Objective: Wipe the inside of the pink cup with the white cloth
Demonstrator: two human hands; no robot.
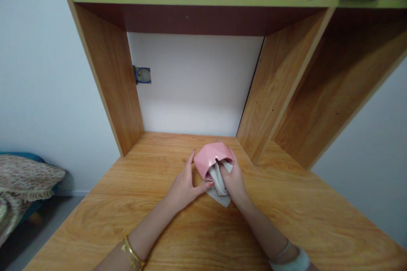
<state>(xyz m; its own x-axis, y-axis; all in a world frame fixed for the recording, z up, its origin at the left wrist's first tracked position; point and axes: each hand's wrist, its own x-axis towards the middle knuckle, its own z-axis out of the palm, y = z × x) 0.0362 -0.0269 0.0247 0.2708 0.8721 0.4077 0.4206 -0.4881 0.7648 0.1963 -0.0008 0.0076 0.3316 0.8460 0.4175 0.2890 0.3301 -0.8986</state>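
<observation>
A glossy pink, faceted bowl (210, 153) was held at the wood-grained counter (205, 239), tilted so that its opening was turned toward the near side; whether the counter was touched by it could not be told. The bowl was clamped at its left by the left hand (187, 183), with the thumb set at the lower rim and the fingers along the outer wall, probably so that turning was prevented. A folded, whitish fabric cloth (216, 180) was gripped by the right hand (234, 178) and tucked into the opening, its fingertips partly hidden there. By the tilt, the inside was seemingly made easier to reach. The 2 hands were separated by the bowl.
</observation>
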